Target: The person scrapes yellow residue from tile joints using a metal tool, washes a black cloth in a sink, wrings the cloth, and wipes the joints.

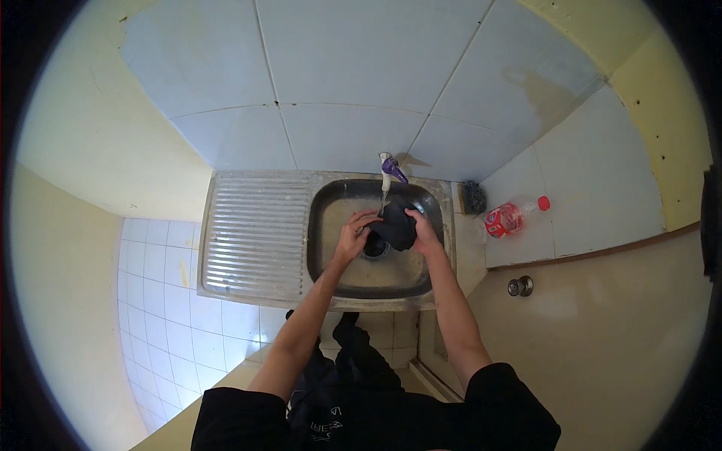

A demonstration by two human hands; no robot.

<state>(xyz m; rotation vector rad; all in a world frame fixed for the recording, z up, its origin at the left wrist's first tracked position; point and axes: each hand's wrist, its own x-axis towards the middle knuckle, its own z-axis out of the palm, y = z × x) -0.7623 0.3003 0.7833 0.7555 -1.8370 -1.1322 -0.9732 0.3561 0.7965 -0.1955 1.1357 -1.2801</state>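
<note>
Pale wall tiles (353,52) rise behind a purple-handled tap (386,174). Just below the tap, over the steel sink (410,275), the left hand (353,236) and right hand (424,231) both grip a black cloth (398,225), perhaps a cap; rinsing seems under way, the cloth not yet set aside.

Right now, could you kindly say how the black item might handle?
The black item is probably floppy, given its uneven, cloth-like outline; it may also be slippery and heavy with water, being held beneath the tap.

Dark round thing (375,249) partly behind black cloth (398,225)
</note>
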